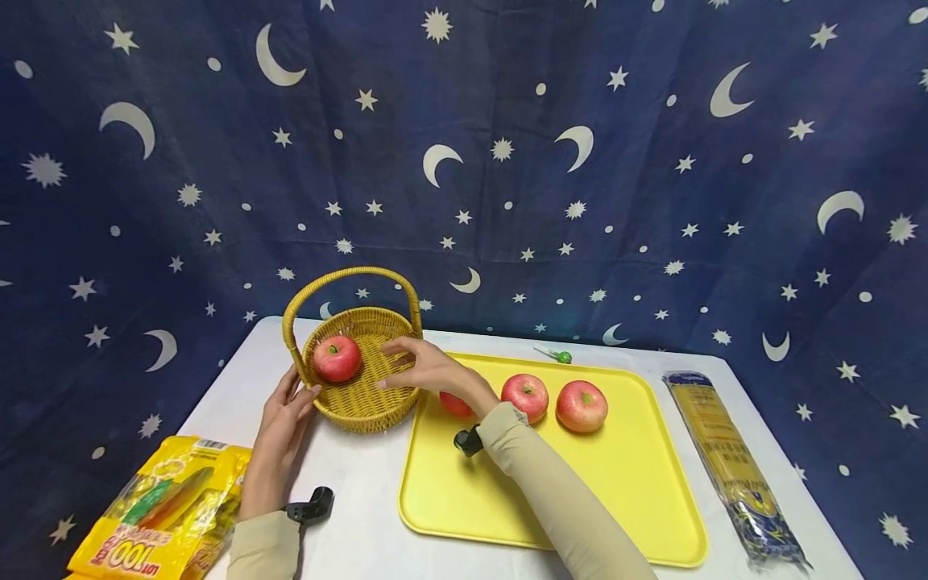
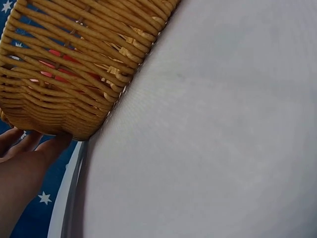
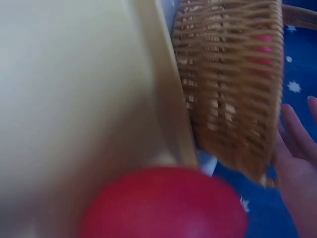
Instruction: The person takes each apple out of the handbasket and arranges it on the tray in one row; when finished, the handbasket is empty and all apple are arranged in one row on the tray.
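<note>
A wicker basket (image 1: 366, 415) with a tall arched handle stands at the back left of the white table, one red apple (image 1: 337, 358) inside on its left. My left hand (image 1: 281, 419) grips the basket's left side by the foot of the handle, thumb at the rim. In the left wrist view its fingers (image 2: 29, 144) meet the woven edge. Over the basket's right part reaches my right hand (image 1: 424, 366), fingers spread and nothing between them. Two apples, one in the middle (image 1: 525, 397) and one at right (image 1: 582, 406), lie on the yellow tray (image 1: 565, 491); another (image 1: 455, 404) is partly hidden under my right wrist.
A green-wrapped lollipop (image 1: 561, 356) lies behind the tray. To the tray's right is a long pasta packet (image 1: 732, 467). Yellow snack bags (image 1: 163, 507) lie at the front left. A dark blue curtain (image 1: 507, 201) with moons and stars hangs behind the table.
</note>
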A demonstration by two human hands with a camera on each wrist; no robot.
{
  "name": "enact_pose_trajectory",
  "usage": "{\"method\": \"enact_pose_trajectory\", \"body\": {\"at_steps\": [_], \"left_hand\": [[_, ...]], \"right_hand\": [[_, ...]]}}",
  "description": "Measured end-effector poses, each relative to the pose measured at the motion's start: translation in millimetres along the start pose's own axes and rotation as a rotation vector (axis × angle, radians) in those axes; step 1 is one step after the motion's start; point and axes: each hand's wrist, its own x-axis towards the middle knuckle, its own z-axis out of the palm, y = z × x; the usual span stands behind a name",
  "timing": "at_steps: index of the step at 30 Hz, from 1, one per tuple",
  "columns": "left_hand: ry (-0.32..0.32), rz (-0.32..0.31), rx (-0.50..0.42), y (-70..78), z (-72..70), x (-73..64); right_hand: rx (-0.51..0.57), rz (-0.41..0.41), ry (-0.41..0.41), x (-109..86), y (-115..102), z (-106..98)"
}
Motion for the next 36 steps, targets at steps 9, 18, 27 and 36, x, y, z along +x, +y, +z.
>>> {"method": "enact_pose_trajectory", "body": {"at_steps": [9,18,27,36], "left_hand": [[0.009,-0.009,0.003,1.0,1.6,0.2],[0.019,0.005,0.012,1.3,-2.9,-1.4],[0.005,0.008,0.033,-3.6,1.0,-4.3],[0.003,0.018,0.018,-4.1,2.0,-3.0]], "right_hand": [[-0.084,0.043,-0.015,36.3,-10,20],[-0.144,0.062,0.019,60.7,-17,38],[-0.224,0.015,0.046,68.9,-19,49],[-0.328,0.023,0.075,70.7,-18,54]]}}
